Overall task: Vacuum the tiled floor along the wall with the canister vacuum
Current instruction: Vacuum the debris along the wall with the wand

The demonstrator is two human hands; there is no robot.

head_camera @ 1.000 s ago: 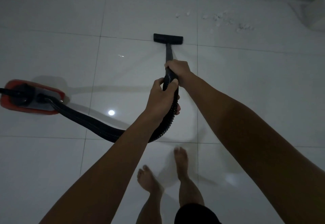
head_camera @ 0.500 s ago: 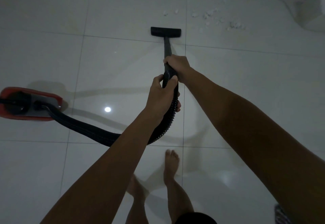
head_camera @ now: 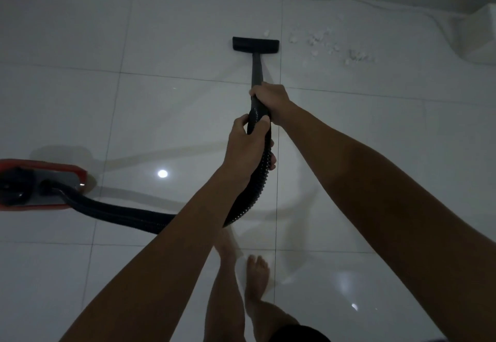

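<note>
A red canister vacuum (head_camera: 40, 183) is sitting at the left edge of the glossy white tiled floor (head_camera: 174, 105), its ribbed black hose (head_camera: 128, 214) curving rightward to the left hand (head_camera: 248, 150), which is gripping it. The right hand (head_camera: 269, 100) is clasping the dark wand (head_camera: 257, 69), whose flat black nozzle (head_camera: 255, 44) is resting beside scattered white crumbs (head_camera: 330, 45).

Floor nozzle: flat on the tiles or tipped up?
Flat, as far as shows: the floor nozzle lies level on the tiled floor, no raised edge visible, just short of the white crumbs.
</note>
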